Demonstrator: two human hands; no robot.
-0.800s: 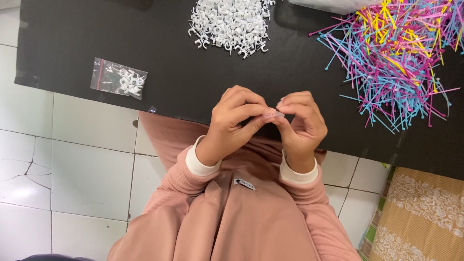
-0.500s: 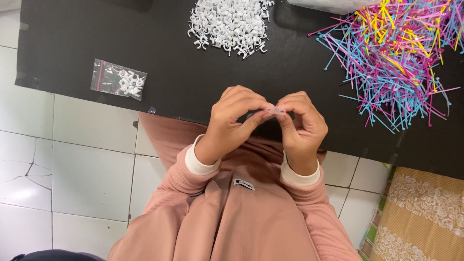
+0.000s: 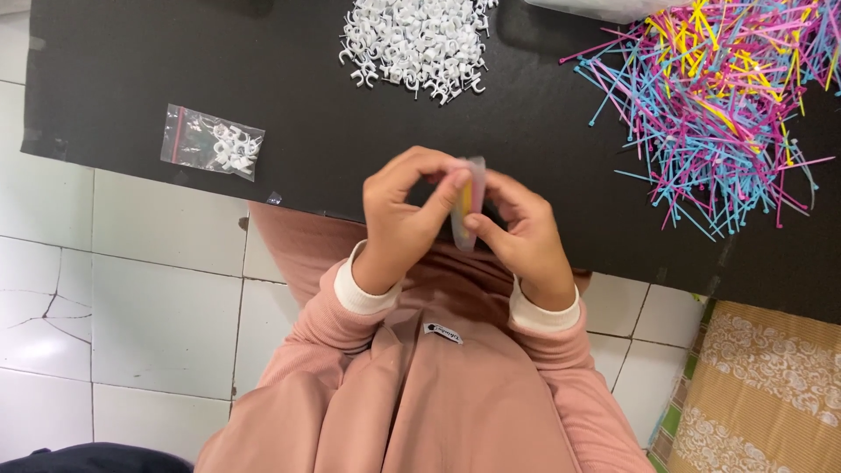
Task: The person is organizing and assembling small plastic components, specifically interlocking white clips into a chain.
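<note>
My left hand (image 3: 405, 215) and my right hand (image 3: 519, 235) meet over the near edge of the black table (image 3: 131, 79). Between their fingertips I pinch a small clear plastic bag (image 3: 469, 206), held upright, with something yellow inside it. Both hands grip the bag. A pile of white plastic clips (image 3: 416, 39) lies on the table straight ahead of my hands. A heap of coloured cable ties (image 3: 727, 105), pink, blue and yellow, spreads out to the right.
A small sealed bag of white clips (image 3: 213, 142) lies on the left part of the table. White floor tiles (image 3: 131, 289) show below the table edge. A patterned tan cloth (image 3: 771, 394) is at the lower right.
My hands have turned the small bag from lying flat between the fingers to standing upright. The hands stayed in the same place over the table edge.
</note>
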